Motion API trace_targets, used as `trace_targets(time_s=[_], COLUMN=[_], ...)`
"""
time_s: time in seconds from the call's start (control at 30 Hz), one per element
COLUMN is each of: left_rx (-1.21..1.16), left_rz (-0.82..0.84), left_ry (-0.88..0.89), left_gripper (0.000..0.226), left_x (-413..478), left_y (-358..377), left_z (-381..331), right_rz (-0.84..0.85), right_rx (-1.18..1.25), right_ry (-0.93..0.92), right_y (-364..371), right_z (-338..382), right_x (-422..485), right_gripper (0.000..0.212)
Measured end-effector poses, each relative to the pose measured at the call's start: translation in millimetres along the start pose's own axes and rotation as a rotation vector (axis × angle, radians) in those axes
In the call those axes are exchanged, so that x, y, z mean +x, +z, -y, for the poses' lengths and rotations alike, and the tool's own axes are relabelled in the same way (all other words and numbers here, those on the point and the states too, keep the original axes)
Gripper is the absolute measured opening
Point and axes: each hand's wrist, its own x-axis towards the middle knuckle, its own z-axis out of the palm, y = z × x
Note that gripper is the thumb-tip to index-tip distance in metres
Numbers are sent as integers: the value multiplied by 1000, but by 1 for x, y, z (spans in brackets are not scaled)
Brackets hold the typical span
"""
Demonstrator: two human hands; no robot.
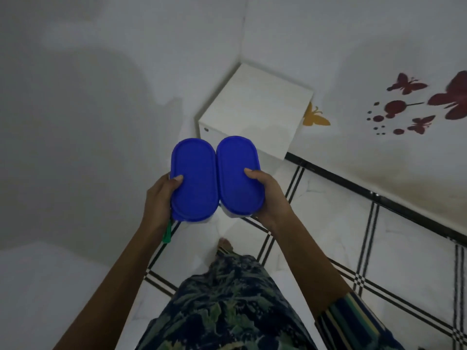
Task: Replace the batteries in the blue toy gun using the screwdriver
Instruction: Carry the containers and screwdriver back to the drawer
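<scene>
I stand and hold two oval containers with blue lids side by side in front of me. My left hand [160, 200] grips the left container [193, 179], thumb on its lid. A green-handled tool [167, 232], likely the screwdriver, sticks down from under that same hand. My right hand [267, 195] grips the right container [237, 173], thumb on its lid too. The two lids touch along their inner edges. What the containers hold is hidden. No toy gun or batteries are in view.
A small white square table [255, 114] stands in the room corner just beyond the containers. The floor [328, 236] has white tiles with black stripes. Butterfly stickers [404, 84] decorate the right wall. A white surface [38, 286] lies at lower left.
</scene>
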Motion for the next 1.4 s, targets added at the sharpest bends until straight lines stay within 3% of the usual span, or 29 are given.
trace_targets(time_s=[0.3, 0.53, 0.77, 0.9, 1.03, 1.17, 1.23, 1.4], left_rx=[114, 124, 70, 64, 124, 119, 107, 86], left_rz=[30, 69, -71, -173, -222, -236, -223, -182], left_ry=[-17, -86, -155, -178, -143, -114, -95, -70], left_gripper=[26, 24, 24, 28, 23, 25, 25, 28], left_x=[121, 202, 255, 272, 279, 288, 296, 317], left_y=[34, 63, 59, 43, 32, 28, 31, 46], left_z=[9, 76, 162, 203, 222, 223, 217, 208], right_rz=[-73, -233, -304, -254, -177, -30, -6, -13], right_rx=[79, 213, 150, -170, -862, -1392, -1502, -1482], right_ry=[98, 108, 83, -7, -111, -111, -73, 29], right_y=[-21, -60, -91, -112, -127, -125, -121, -118], right_z=[26, 1, -42, -59, -60, -53, -50, -46], right_x=[115, 193, 265, 300, 331, 357, 369, 390], right_gripper=[75, 65, 57, 74, 98, 123, 126, 123])
